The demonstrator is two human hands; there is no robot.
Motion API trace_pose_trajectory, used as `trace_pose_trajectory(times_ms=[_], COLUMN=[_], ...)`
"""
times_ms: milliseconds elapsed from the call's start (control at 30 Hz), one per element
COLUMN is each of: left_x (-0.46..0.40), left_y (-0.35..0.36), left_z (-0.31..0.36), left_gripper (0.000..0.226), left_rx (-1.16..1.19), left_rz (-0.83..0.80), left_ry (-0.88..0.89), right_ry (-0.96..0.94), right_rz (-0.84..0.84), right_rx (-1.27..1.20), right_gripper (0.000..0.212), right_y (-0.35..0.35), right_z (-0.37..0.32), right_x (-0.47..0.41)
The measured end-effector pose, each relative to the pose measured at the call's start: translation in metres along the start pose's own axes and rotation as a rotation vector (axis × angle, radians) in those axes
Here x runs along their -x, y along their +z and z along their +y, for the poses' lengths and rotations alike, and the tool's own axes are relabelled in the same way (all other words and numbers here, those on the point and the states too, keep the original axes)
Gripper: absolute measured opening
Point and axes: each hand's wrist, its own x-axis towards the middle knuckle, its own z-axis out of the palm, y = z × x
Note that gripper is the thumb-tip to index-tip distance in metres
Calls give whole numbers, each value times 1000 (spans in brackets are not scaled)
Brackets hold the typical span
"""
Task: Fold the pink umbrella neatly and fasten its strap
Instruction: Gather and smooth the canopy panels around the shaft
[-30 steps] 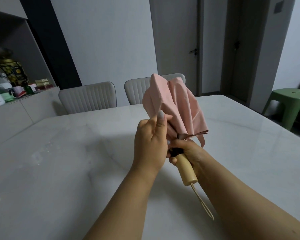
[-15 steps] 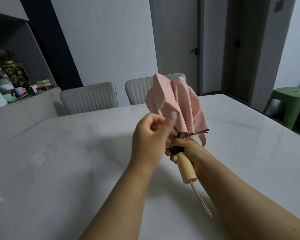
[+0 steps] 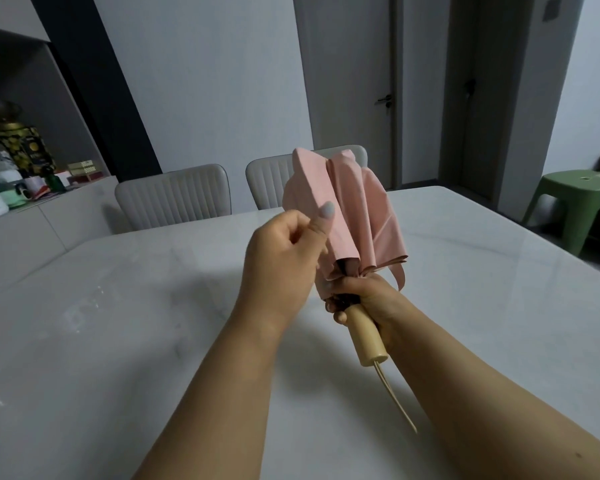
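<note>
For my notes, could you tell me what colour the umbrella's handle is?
Pale wood-beige handle, head view.

White marble table (image 3: 125, 341) before me; two pale chairs (image 3: 174, 195) behind it, green stool (image 3: 575, 202) right, cluttered counter (image 3: 18, 188) left.

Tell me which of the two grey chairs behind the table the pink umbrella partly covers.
The right chair: the umbrella's canopy overlaps its backrest. The left chair shows in full.

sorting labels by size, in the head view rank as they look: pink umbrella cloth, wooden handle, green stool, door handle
1. pink umbrella cloth, though it is nearest the camera
2. green stool, partly cut off
3. wooden handle, partly under the right hand
4. door handle
</note>
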Motion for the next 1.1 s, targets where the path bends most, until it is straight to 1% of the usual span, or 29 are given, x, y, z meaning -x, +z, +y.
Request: trace_pose_trajectory(times_ms=[100, 167, 267, 333, 367, 433, 467, 500, 533, 567, 633, 667, 700, 767, 800, 833, 867, 933, 967, 1000, 1100], left_x=[7, 11, 13, 17, 19, 21, 20, 17, 12, 7, -2, -6, -10, -18, -20, -20, -19, -15, -13, -10, -2], left_y=[5, 10, 8, 5, 3, 2, 3, 5, 7, 9, 12, 11, 9, 0, -5, -10, -13, -17, -18, -18, -11], left_z=[-19, -30, -38, -39, -40, -34, -29, -24, -18, -12, -3, -1, -3, -11, -16, -20, -24, -32, -37, -41, -54], left_gripper=[39, 36, 23, 19, 18, 12, 21, 31, 39, 42, 31, 25, 24, 29, 30, 33, 35, 42, 46, 48, 40], left_rx=[-174, -271, -315, -351, -311, -107, -8, 26, 1, -69, -240, -287, -309, -241, -154, -52, 35, 107, 119, 149, 318], left_rz=[17, 34, 105, 135, 148, 153, 152, 154, 157, 160, 148, 132, 125, 107, 88, 69, 54, 47, 52, 57, 57], left_ry=[55, 72, 176, 231, 217, 96, 23, -34, -68, -75, -21, 7, 20, -11, -51, -98, -142, -188, -198, -209, -263], right_ry=[-23, -25, -9, 4, 8, 18, 22, 26, 27, 26, 24, 29, 35, 38, 41, 47, 53, 66, 71, 78, 98], right_rz=[-19, -25, -17, -5, 2, 15, 25, 30, 30, 21, 4, 1, -5, -17, -26, -39, -54, -86, -98, -100, -86], right_rx=[0, 0, -3, 5, 7, 3, 3, 4, 8, 12, 19, 20, 20, 1, -18, -45, -86, -198, -254, -291, -288], right_gripper=[8, 9, 7, 6, 6, 6, 6, 6, 7, 7, 5, 4, 4, 6, 9, 16, 30, 60, 67, 64, 33], right_y=[0, 0, 0, 1, 1, 1, 1, 1, 1, 1, 2, 3, 3, 3, 3, 3, 4, 6, 6, 6, 4], right_z=[-1, -1, -1, -2, -2, -1, 0, 0, 1, 1, 0, -1, -2, -5, -7, -8, -9, -10, -10, -11, -14], right_x=[1, 3, 3, 2, 1, 2, 1, 1, 1, 2, 2, 3, 4, 7, 9, 10, 11, 12, 12, 12, 15])
